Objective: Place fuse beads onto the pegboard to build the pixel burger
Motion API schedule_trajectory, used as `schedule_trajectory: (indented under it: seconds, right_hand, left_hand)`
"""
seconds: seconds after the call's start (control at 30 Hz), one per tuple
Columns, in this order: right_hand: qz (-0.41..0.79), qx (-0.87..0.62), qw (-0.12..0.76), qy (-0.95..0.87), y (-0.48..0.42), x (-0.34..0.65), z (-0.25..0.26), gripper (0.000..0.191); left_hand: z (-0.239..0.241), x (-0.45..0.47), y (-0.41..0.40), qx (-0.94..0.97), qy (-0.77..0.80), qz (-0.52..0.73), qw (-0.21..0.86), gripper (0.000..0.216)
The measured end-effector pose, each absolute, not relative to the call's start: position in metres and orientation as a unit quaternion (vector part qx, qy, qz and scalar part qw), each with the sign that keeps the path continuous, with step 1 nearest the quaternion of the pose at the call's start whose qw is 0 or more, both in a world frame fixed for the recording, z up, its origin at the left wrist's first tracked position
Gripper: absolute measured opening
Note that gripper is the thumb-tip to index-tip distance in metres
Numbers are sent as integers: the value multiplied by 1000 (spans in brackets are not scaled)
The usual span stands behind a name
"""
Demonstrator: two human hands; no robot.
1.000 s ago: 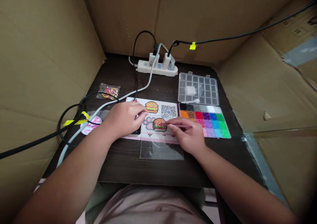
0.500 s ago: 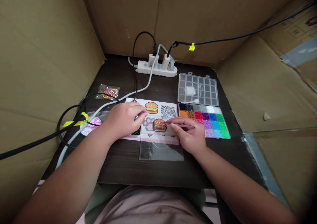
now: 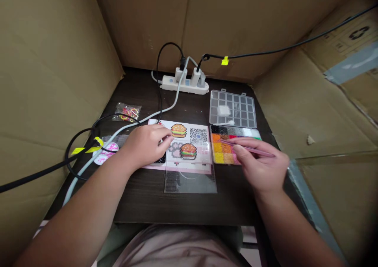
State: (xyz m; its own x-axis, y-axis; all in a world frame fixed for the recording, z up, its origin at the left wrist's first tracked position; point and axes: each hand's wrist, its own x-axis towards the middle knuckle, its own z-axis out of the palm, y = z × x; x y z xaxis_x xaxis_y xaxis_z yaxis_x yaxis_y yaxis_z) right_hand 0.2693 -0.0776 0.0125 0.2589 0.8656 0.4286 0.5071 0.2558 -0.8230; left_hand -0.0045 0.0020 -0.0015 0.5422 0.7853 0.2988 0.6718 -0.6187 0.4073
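Note:
Pink tweezers (image 3: 246, 146) are pinched in my right hand (image 3: 262, 164), their tips over the orange beads in the bead box (image 3: 220, 156). My left hand (image 3: 149, 143) rests at the left of a clear pegboard (image 3: 190, 184), thumb and fingers drawn together; what they hold, if anything, is hidden. On the pegboard sits a burger made of small beads (image 3: 188, 151). Under the board lies a pattern sheet (image 3: 199, 123) with a printed burger (image 3: 178, 130) and a QR code. Part of a container of black beads (image 3: 162, 160) shows below my left hand.
The box's clear lid (image 3: 248, 113) lies open behind it. A white power strip (image 3: 184, 86) with plugs and cables stands at the back. A bag of coloured rings (image 3: 128, 112) and a pink-white disc (image 3: 106, 153) lie left, crossed by cables. Cardboard walls enclose the table.
My right hand has moved right with the tweezers, from the bead burger to the bead box. My left hand stays in place. The view has shifted slightly.

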Motion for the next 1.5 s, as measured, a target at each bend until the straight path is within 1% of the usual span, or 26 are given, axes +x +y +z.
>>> schedule_trajectory:
  seconds: [0.07,0.13,0.23,0.33,0.57,0.97,1.23,1.4,1.5]
  right_hand:
    - [147,-614,519,-576,-82,286,14,7]
    - [150,-635,498,-571,-87,298,10,7]
    - [198,-654,478,-553,-93,307,-1,4]
    - [249,-660,462,-537,-97,306,-10,8]
    - [263,-672,436,-538,-96,302,-10,11]
    - [275,-672,450,-520,-96,304,-12,12]
    - [272,-681,450,-509,-96,301,-10,9]
    - [288,-676,468,-490,-96,303,-12,10]
    - [319,-668,488,-463,-97,306,-14,13]
  left_hand:
    - [-2,-5,2,870,419,229,125,24]
    - [-3,-5,3,870,419,228,126,25]
    - [-3,-5,3,872,416,226,126,26]
    - [-4,-5,4,873,415,230,118,26]
    - [-5,-5,4,873,412,231,119,26]
    - [-5,-5,5,875,409,234,114,24]
    - [-5,-5,5,873,412,233,114,23]
    - [-5,-5,4,873,414,229,114,24]
    - [-5,-5,4,873,415,229,117,25]
